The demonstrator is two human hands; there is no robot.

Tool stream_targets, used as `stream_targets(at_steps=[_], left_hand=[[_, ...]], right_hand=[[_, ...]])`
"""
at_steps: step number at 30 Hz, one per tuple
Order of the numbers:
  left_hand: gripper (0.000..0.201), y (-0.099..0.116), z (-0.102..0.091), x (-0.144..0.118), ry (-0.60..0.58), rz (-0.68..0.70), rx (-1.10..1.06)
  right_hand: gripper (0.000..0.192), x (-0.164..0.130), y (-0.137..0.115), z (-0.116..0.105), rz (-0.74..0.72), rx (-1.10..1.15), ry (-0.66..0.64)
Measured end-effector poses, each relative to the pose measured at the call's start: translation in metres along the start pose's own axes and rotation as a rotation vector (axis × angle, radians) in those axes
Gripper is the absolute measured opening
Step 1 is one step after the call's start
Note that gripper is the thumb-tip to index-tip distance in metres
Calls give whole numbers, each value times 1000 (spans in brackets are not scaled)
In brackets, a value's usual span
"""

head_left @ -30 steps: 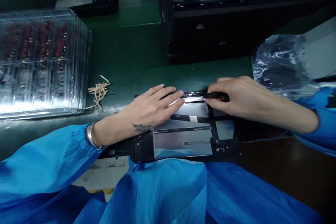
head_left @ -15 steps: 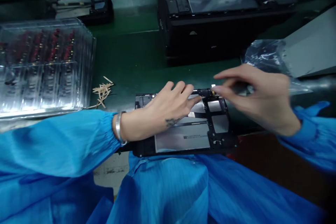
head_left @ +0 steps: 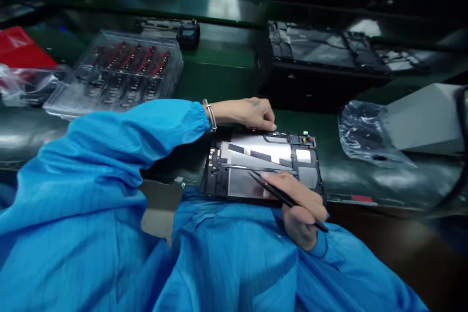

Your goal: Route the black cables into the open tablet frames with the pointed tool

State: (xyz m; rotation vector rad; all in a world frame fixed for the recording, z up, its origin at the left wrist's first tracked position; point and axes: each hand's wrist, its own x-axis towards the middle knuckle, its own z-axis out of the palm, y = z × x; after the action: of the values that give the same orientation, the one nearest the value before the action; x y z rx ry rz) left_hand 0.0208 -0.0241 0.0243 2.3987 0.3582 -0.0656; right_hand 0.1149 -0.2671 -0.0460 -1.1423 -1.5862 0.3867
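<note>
An opened tablet frame [head_left: 310, 165] with silver panels and a black border lies at the near edge of the green bench. My left hand [head_left: 248, 113] rests on its far edge, fingers curled down against the frame. My right hand [head_left: 300, 209] sits on the near edge of the frame and grips thin black tweezers [head_left: 272, 188] whose tips point left over the silver panel.
A stack of clear plastic trays [head_left: 117, 75] with red-tipped parts stands at the left. A black fixture holding another opened device [head_left: 329, 53] sits behind. A crumpled clear bag [head_left: 361, 131] and a grey box [head_left: 427, 117] lie at the right. A red bag [head_left: 18, 48] is far left.
My right hand has come back from the frame's far edge to its near edge, now holding tweezers. My left hand slid to the far edge. The view has lifted and swung.
</note>
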Motion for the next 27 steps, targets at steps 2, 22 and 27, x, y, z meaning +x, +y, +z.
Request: stream_targets(at_steps=[2,22,27], left_hand=[[26,-1,-3,-3,31,55,-72],[34,-21,2,-19,-22,-33,-421],[36,-17,-6,-21,63,27,-595]], right_hand=[[50,5,1,4,-50,-4,55],[45,22,6,5,-57,-282,-19],[49,29,14,-46,-522,-609,-542]])
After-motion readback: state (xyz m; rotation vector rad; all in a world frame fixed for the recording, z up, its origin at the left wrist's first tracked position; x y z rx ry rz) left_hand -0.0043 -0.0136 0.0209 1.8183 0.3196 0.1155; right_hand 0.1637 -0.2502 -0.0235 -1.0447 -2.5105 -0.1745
